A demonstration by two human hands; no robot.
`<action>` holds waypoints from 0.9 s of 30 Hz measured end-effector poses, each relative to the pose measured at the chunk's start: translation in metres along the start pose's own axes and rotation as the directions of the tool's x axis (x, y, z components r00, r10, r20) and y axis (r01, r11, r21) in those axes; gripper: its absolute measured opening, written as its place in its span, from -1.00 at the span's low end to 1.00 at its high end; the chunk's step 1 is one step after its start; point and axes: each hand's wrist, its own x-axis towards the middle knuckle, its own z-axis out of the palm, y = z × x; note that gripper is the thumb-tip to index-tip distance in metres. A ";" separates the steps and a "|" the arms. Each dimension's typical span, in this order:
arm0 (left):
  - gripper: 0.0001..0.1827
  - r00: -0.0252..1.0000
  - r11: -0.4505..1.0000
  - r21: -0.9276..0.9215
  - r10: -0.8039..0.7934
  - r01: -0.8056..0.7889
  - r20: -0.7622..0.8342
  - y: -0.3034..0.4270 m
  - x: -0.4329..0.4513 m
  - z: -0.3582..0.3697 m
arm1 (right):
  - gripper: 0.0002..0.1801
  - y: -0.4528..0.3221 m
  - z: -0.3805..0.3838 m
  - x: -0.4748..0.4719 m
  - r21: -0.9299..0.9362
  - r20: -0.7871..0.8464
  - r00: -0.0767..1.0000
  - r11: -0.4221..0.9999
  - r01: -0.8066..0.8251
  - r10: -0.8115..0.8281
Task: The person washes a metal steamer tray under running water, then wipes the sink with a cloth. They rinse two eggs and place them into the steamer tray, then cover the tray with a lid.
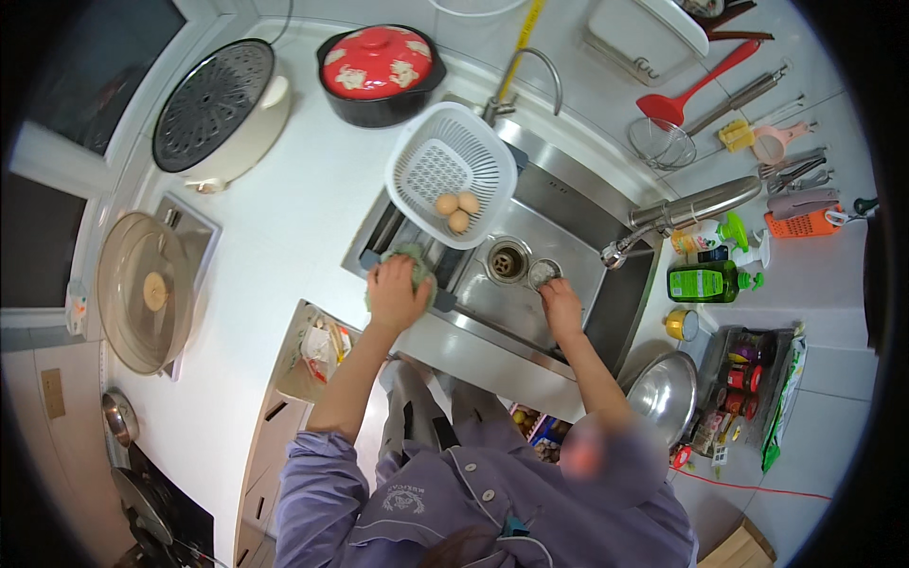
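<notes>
My left hand (398, 291) presses on a green cloth (419, 268) at the left rim of the steel sink (568, 220). Down in the basin, my right hand (559, 302) holds a small round sink strainer (544, 272) by its edge, right beside the uncovered drain (507, 261). Pale matter shows inside the strainer. A white plastic colander (433, 160) rests over the sink's upper left part, and three brown eggs (459, 204) lie in it.
A swivel faucet (696, 202) reaches over the basin from the right, near soap bottles (703, 282). Behind the colander stand a thin tap (525, 67) and a red-lidded pot (376, 78). A metal bowl (664, 397) is at right, a waste bin (312, 355) below my left forearm.
</notes>
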 end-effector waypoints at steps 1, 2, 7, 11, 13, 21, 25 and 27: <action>-0.56 0.999 1.000 -0.019 0.014 -0.013 0.052 -0.004 -0.008 -0.008 | -0.79 -0.009 -0.005 0.004 -0.003 0.000 1.000 1.000 0.005 -0.005; -0.53 0.994 0.999 -0.038 0.028 -0.025 0.103 -0.009 -0.022 -0.016 | -0.80 -0.020 -0.010 0.006 0.017 -0.070 0.997 1.000 0.023 -0.021; -0.45 0.959 0.994 -0.108 0.052 -0.022 0.280 -0.018 -0.072 -0.042 | -0.83 -0.061 -0.015 0.016 0.029 -0.108 0.994 0.999 -0.025 0.028; -0.39 0.965 0.987 -0.151 0.092 -0.055 0.246 -0.022 -0.094 -0.056 | -0.84 -0.083 -0.013 0.024 -0.028 -0.088 0.995 0.998 -0.059 0.057; -0.35 0.982 0.985 -0.149 0.113 -0.091 0.148 -0.022 -0.102 -0.066 | -0.84 -0.092 -0.011 0.027 -0.023 -0.102 0.993 0.997 -0.067 0.065; -0.43 0.992 0.955 -0.279 0.118 -0.103 0.037 -0.038 -0.144 -0.087 | -0.85 -0.114 -0.015 0.031 -0.036 -0.136 0.984 0.992 -0.124 0.118; -0.49 0.984 0.949 -0.298 0.145 -0.107 0.107 -0.038 -0.160 -0.072 | -0.87 -0.132 -0.029 0.038 -0.001 -0.180 0.978 0.994 -0.108 0.106; -0.49 0.983 0.946 -0.301 0.156 -0.120 0.099 -0.030 -0.153 -0.066 | -0.87 -0.142 -0.037 0.043 0.027 -0.183 0.980 0.997 -0.077 0.081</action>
